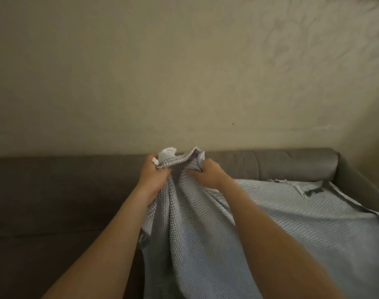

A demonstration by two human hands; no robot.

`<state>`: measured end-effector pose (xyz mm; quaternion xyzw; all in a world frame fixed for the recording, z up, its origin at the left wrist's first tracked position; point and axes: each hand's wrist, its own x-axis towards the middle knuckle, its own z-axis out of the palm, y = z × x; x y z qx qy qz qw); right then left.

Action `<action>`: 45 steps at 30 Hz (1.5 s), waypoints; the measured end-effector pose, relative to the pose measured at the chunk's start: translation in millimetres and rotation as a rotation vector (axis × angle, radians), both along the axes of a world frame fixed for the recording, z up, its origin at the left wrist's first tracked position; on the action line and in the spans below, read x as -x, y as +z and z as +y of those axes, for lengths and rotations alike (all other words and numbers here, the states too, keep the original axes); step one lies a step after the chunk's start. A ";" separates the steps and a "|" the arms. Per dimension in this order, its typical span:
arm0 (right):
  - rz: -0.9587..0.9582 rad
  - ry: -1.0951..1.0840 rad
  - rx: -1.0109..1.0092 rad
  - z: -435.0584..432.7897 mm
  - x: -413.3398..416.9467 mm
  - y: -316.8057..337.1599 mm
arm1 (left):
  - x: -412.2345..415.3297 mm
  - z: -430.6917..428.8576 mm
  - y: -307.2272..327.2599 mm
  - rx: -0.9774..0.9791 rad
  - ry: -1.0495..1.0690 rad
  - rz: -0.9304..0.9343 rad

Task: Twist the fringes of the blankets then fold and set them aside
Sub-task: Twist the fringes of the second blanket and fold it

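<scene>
I count one blanket [281, 225] here, a pale grey-blue waffle weave, and both of my hands are on it. My left hand [153, 174] has its fingers curled round a bunched piece of the blanket's upper edge, where a bit of white cloth sticks up above the knuckles. My right hand [208, 173] grips the same edge just beside it, fingers closed into the fabric. A short ruffle of cloth is stretched between the two hands. Both hold the edge lifted in front of the sofa's [54, 190] backrest, about level with its top.

From there the blanket hangs down in folds between my forearms and spreads over the right part of the sofa's seat, reaching toward the right armrest. Near the backrest on that side I see a frayed stretch of fringe [278, 180] with a few loose strands; I cannot count them. There is one sofa, grey-brown, its left seat bare. Behind the sofa stands one plain cream wall [141, 83].
</scene>
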<state>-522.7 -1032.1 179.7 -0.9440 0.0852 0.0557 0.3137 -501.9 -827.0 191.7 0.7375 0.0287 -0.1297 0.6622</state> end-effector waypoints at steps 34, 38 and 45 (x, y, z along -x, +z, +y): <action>-0.425 -0.466 -0.197 58.8 38.3 -37.6 | 9.2 58.5 -69.1 -0.180 0.718 0.069; -0.531 -0.513 -0.235 50.3 45.4 -40.2 | 1.7 58.5 -73.3 -0.171 0.796 0.088; -0.594 -0.260 -0.232 55.8 38.9 -46.2 | 3.1 31.7 -69.9 -0.264 0.141 -0.140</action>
